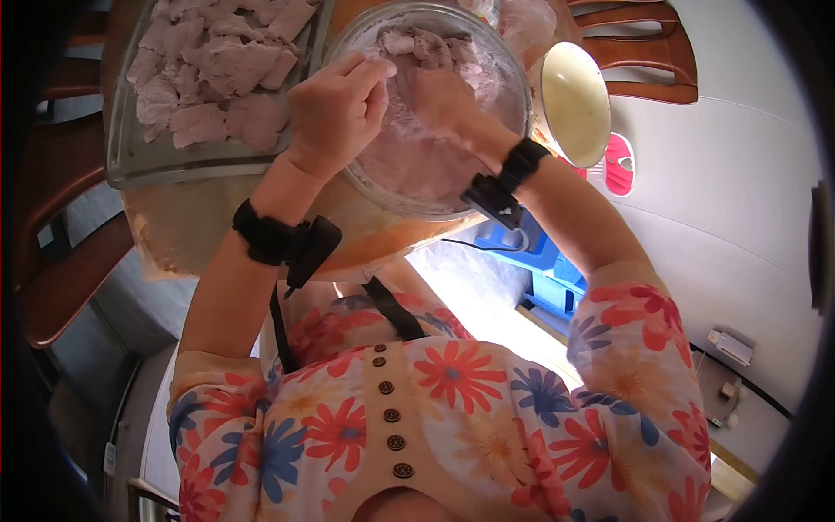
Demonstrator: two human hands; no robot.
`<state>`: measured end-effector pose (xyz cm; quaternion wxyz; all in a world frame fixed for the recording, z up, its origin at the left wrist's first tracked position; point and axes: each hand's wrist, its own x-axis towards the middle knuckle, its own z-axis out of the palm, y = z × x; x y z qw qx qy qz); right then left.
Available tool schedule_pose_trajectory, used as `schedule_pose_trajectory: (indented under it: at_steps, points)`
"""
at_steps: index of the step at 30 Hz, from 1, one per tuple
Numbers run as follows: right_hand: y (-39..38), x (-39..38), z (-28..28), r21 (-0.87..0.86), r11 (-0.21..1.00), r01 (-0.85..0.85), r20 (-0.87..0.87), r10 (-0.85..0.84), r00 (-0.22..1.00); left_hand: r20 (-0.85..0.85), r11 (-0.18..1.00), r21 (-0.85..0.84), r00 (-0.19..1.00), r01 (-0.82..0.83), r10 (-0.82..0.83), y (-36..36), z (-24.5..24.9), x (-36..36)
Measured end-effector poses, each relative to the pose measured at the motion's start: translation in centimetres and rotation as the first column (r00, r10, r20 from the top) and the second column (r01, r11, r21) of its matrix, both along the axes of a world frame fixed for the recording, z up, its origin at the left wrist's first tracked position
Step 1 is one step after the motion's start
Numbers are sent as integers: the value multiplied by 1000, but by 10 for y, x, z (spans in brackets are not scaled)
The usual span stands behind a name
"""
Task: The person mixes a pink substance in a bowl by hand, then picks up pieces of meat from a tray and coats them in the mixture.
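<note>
A large round bowl [520, 113] with a pale, floury powder [409, 174] in it stands in front of me. Several powder-coated pieces that look like raw meat [426, 48] lie at its far side. My right hand [442, 100] reaches into the bowl by these pieces, its fingers partly hidden and blurred. Over the bowl's left rim, my left hand [337, 109] is closed, thumb against the curled fingers; whatever may be inside it is hidden. Left of it, a rectangular glass tray [204, 172] carries a heap of similar coated pieces [217, 65].
A tilted cream basin [576, 104] sits right of the bowl, with a red-and-white item [619, 163] beyond it. Wooden chairs [644, 52] stand at right and left. A plastic bag [526, 26] lies behind the bowl. Blue containers [552, 278] are below the table edge.
</note>
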<state>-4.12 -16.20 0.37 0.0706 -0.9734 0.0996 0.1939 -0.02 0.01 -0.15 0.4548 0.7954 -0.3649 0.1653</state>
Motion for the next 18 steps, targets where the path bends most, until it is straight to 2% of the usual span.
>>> schedule_pose_trajectory:
  at_steps: [1, 3, 4, 5, 6, 7, 8, 9, 10, 11, 12, 13, 15, 16, 18]
  points:
    - [-4, 2, -2, -7, 1000, 0, -2, 0, 1000, -5, 1000, -8, 1000, 8, -8, 1, 2, 0]
    - [-13, 8, -8, 43, 980, -193, 307, 171, 936, 37, 1000, 2, 999, 7, -7, 1, 3, -1]
    - [-15, 9, -9, 34, 980, -195, 330, 173, 928, 62, 1000, 21, 998, 2, -3, 2, 4, -1]
    - [-18, 8, -10, 111, 975, -193, 312, 151, 938, 84, 1000, 16, 996, -2, 1, 2, 5, -1]
    - [-22, 8, -10, 190, 963, -192, 287, 133, 949, 65, 999, 35, 998, -1, -1, 2, 4, -2]
    - [-30, 10, -11, 187, 962, -198, 296, 137, 945, 37, 998, 56, 999, 1, -3, 2, 6, -2]
    - [-42, 10, -12, 21, 934, -357, 245, 341, 907, 37, 998, 57, 999, -1, -1, 3, 4, -1]
    - [-48, 9, -16, -127, 852, -508, 156, 523, 838, 42, 999, 53, 999, 6, -8, 3, 4, -1]
    - [-35, 11, -4, -116, 853, -508, 148, 521, 841, 43, 999, 50, 999, 15, -18, 3, 4, -2]
    - [-24, 16, 8, 34, 963, -266, -1, 266, 964, 32, 998, 56, 999, 18, -20, 2, 4, -2]
    - [-12, 17, 16, 136, 991, 20, -188, 6, 982, 30, 999, 44, 999, 19, -20, 2, 6, -2]
    - [-8, 10, 13, 143, 989, 22, -201, 8, 979, 26, 999, 33, 999, 18, -19, 2, 5, -3]
    - [-4, 0, 11, -66, 984, -168, 140, 176, 974, -1, 999, 24, 1000, 26, -26, 2, 3, -4]
    - [-3, 2, 9, -69, 984, -166, 145, 174, 974, -5, 999, 10, 999, 32, -32, 1, 5, -2]
    - [0, 0, 6, 36, 999, -5, 231, -4, 973, 20, 998, 41, 999, 41, -42, 3, 5, -2]
